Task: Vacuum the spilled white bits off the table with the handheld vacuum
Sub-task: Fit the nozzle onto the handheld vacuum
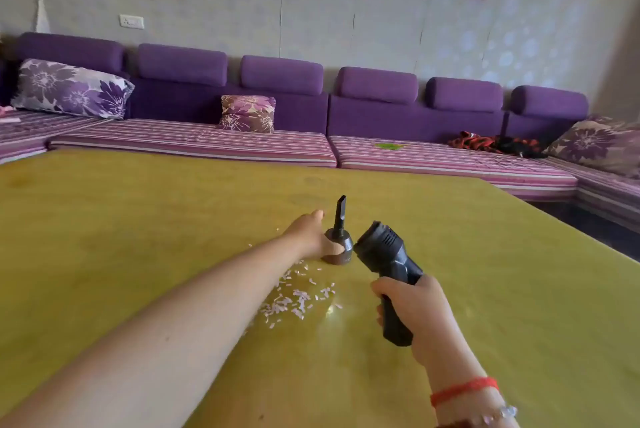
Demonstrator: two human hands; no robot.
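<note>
My right hand (414,309) grips the handle of a black handheld vacuum (386,259), its open front end raised and pointing up-left, above the table. My left hand (317,235) reaches forward and closes around the round base of a black crevice nozzle (338,237), which stands upright on the yellow-green table (138,219), narrow tip up. The nozzle sits just left of the vacuum's mouth, separate from it. Several white bits (298,296) lie scattered on the table under and right of my left forearm, near the nozzle.
A long purple sofa (284,108) with striped seat cushions runs behind the table's far edge and wraps round both sides. Flowered pillows (247,114) and a red-black cloth (491,143) lie on it. The table's right edge slants toward me.
</note>
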